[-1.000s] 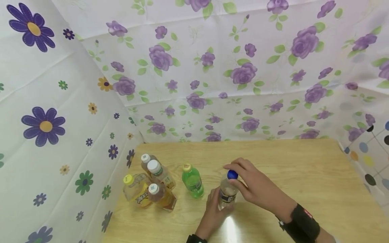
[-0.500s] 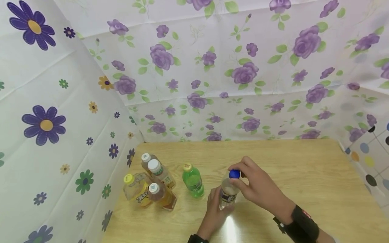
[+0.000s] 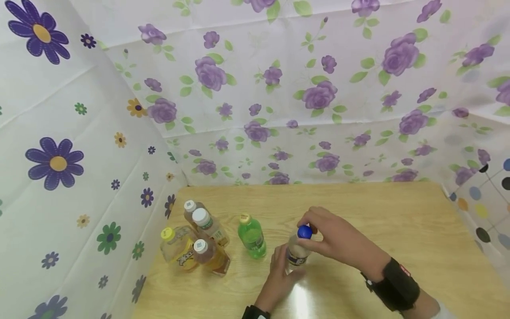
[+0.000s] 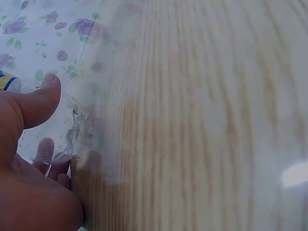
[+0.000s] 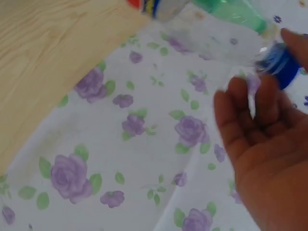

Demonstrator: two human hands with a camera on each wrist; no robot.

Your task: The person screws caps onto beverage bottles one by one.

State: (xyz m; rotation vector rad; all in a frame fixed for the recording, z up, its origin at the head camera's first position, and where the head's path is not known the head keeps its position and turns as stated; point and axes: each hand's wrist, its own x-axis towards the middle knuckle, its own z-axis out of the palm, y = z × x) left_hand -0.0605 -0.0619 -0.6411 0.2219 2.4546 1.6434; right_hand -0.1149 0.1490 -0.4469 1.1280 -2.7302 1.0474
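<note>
A clear plastic bottle (image 3: 294, 254) with a dark label stands on the table in the head view. Its base is gripped by my left hand (image 3: 278, 278), the thumb on the near side and the fingers on the left. At the top, my right hand (image 3: 336, 239) pinches the blue cap (image 3: 305, 232) between thumb and fingers. The right wrist view also shows the cap (image 5: 284, 67) between the fingertips, still at the bottle's neck. Whether it is loose from the neck I cannot tell. In the left wrist view, my thumb (image 4: 43, 103) lies along the clear bottle wall.
A green bottle (image 3: 253, 239) with a pale yellow cap stands just left of the clear one. Farther left is a cluster of several capped bottles, among them a yellow-capped one (image 3: 177, 250). Flowered sheets (image 3: 255, 102) rise behind the wooden table (image 3: 378, 212) and at its sides.
My right hand's fingers have drawn in around the blue cap, reaching less far past it than a second ago. The left hand keeps its grip, and the bottle stays in about the same place.
</note>
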